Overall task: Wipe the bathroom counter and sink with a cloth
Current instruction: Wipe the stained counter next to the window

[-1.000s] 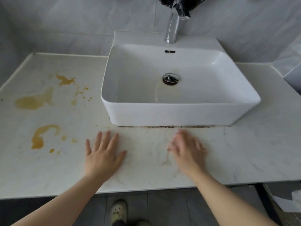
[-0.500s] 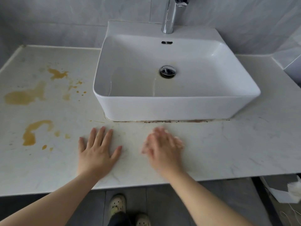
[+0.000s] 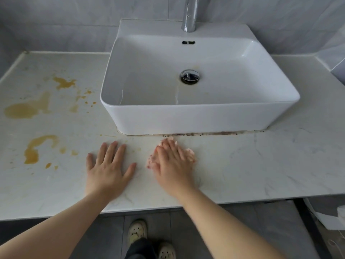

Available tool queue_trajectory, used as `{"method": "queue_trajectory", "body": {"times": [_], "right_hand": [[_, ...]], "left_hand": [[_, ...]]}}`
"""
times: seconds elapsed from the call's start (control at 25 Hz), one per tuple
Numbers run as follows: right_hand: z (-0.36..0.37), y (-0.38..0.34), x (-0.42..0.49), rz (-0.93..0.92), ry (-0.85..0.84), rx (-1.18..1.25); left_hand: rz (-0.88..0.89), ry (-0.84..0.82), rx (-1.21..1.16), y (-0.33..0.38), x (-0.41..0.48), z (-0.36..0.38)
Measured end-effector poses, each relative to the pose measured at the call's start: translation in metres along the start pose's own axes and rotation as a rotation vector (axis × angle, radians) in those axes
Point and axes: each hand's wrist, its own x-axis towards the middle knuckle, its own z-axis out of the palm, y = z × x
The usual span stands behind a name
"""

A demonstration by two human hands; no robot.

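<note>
My right hand [image 3: 172, 165] lies flat with straight fingers on a small pinkish cloth [image 3: 190, 155], pressing it onto the pale marble counter [image 3: 252, 165] just in front of the sink. Only the cloth's edges show around the fingers. My left hand [image 3: 108, 171] rests flat on the counter beside it, fingers spread, holding nothing. The white rectangular basin [image 3: 196, 116] stands on the counter behind both hands, with a chrome drain [image 3: 189, 76] in its floor. Orange-brown stains [image 3: 37, 148] mark the counter's left part.
A chrome tap [image 3: 190, 14] rises behind the basin against the grey tiled wall. A dark grimy line [image 3: 205, 134] runs along the basin's front base. The counter's front edge is just below my wrists; my shoes [image 3: 136, 232] show on the floor underneath. White paper [image 3: 334, 215] lies at lower right.
My right hand has slid leftward along the counter in front of the basin, ending close to my left hand. The left hand stays flat in place. The camera has dipped slightly.
</note>
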Motion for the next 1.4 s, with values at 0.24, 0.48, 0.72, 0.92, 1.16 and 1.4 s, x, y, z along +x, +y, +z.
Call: {"method": "queue_trajectory", "body": {"times": [0.24, 0.48, 0.72, 0.92, 1.16, 1.4], "right_hand": [[-0.029, 0.118, -0.014, 0.774, 0.114, -0.070], [-0.006, 0.006, -0.029, -0.007, 0.006, -0.041], [-0.034, 0.135, -0.033, 0.708, -0.008, -0.108], [0.000, -0.008, -0.040, -0.049, -0.037, -0.102], [-0.031, 0.113, -0.049, 0.647, 0.061, -0.162], [0.005, -0.040, -0.058, 0.041, -0.072, -0.070]], "left_hand": [[-0.003, 0.020, -0.004, 0.001, 0.000, 0.001], [0.001, 0.034, -0.023, 0.001, -0.001, 0.001], [0.002, 0.028, -0.014, 0.001, 0.000, -0.001], [0.011, 0.035, -0.030, -0.001, -0.001, 0.000], [0.008, 0.013, -0.040, -0.001, -0.001, -0.002], [0.024, -0.033, -0.075, -0.003, -0.002, -0.006]]}}
